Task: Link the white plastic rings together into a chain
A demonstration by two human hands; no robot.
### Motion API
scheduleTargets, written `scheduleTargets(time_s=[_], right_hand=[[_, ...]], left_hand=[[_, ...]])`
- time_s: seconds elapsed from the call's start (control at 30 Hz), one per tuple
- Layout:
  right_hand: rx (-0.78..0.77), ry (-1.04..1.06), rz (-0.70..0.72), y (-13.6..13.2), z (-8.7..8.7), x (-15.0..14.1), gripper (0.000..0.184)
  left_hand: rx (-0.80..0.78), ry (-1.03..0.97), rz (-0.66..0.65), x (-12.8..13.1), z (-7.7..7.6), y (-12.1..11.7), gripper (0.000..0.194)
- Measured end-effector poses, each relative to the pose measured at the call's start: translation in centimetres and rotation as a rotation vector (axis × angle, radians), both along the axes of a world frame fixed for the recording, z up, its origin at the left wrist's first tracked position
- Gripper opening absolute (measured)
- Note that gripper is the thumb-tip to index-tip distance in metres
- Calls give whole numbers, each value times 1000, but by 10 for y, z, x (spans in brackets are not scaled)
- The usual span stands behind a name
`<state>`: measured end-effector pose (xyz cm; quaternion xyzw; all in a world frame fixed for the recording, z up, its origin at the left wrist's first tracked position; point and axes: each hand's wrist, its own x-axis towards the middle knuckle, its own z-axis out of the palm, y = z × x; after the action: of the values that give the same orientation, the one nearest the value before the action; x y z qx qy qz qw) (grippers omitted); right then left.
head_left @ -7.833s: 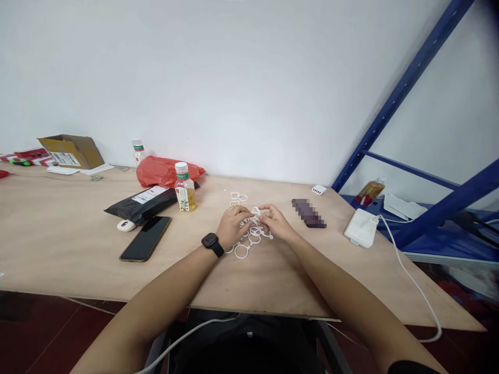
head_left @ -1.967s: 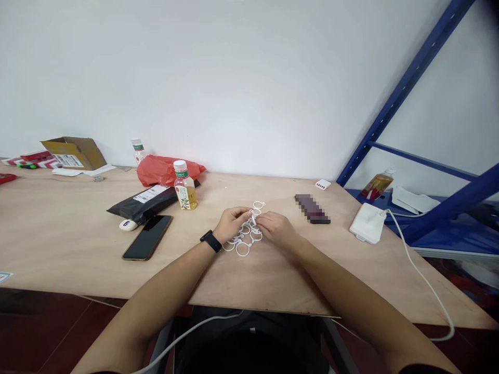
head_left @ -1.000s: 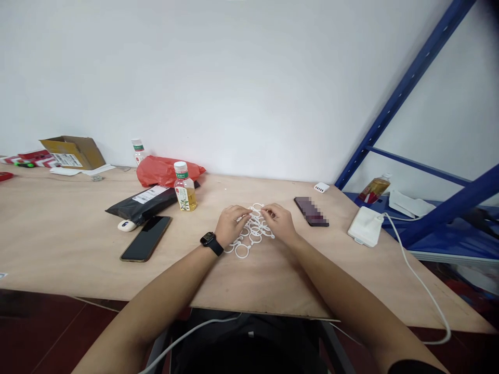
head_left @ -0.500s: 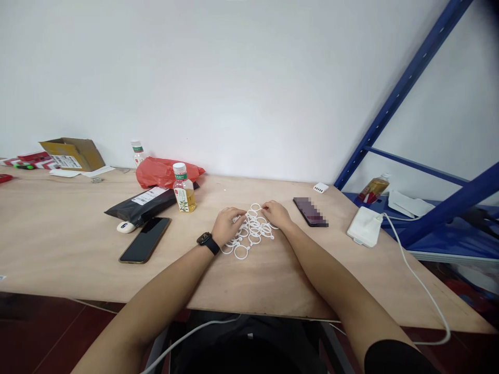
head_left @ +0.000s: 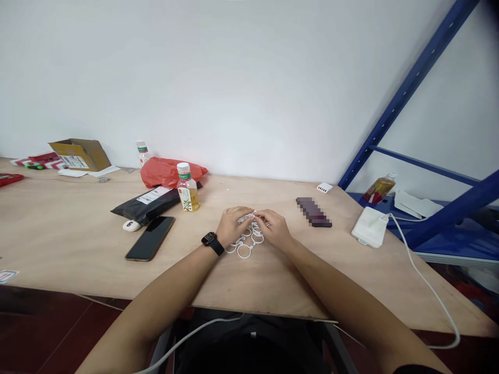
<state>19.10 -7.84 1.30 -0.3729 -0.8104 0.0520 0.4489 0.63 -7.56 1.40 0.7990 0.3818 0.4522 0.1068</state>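
A small heap of white rings (head_left: 244,252), each with what looks like a small eyelet on its edge, lies on the wooden table. My left hand (head_left: 233,225), a black watch on its wrist, reaches over the heap's left side with thumb and fingers pinched. From the other side my right hand (head_left: 274,227) comes in, also pinching. The fingertips of both hands meet above the far part of the heap. A bit of white ring shows between them; most of it is hidden by the fingers. My hands also cover much of the heap.
To the left are a phone (head_left: 150,239), a white rounded case (head_left: 131,225), a black parcel (head_left: 134,209), a drink bottle (head_left: 188,189) and a red bag (head_left: 161,174). A second phone (head_left: 314,213) and a white charger (head_left: 369,227) with a cable lie right, near blue shelving (head_left: 409,98).
My right hand has moved left, from beside the heap to meet the left fingertips. Both hands now hide more of the rings. The view has shifted slightly.
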Motion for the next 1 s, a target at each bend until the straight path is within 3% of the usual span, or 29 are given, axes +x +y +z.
scheduleTargets(time_s=[0.23,0.37,0.5,0.57,0.63,0.7,0.8,1.0], right_hand=[[-42,29,77,0,3,1,18],[-5,-28,17,8,2,7,22],[-6,-172,3,17,-1,26,25],[-76,-252,12,15,-5,37,46],[-190,-352,4,11,-10,44,83],[-323,-465,4,6,-15,46,108],[-446,-592,38,5,-21,39,116],[-451,-592,40,41,-26,23,114]], left_hand=[[-102,-97,-179,5,3,-1,26],[-115,-1,-80,-3,5,5,35],[-203,345,-15,-27,7,7,98],[-276,491,-25,-38,4,6,118],[-363,633,-50,-42,-1,4,129],[-455,750,-68,-41,-5,4,136],[-518,817,-71,-33,-11,7,137],[-470,731,-42,-20,-18,36,127]])
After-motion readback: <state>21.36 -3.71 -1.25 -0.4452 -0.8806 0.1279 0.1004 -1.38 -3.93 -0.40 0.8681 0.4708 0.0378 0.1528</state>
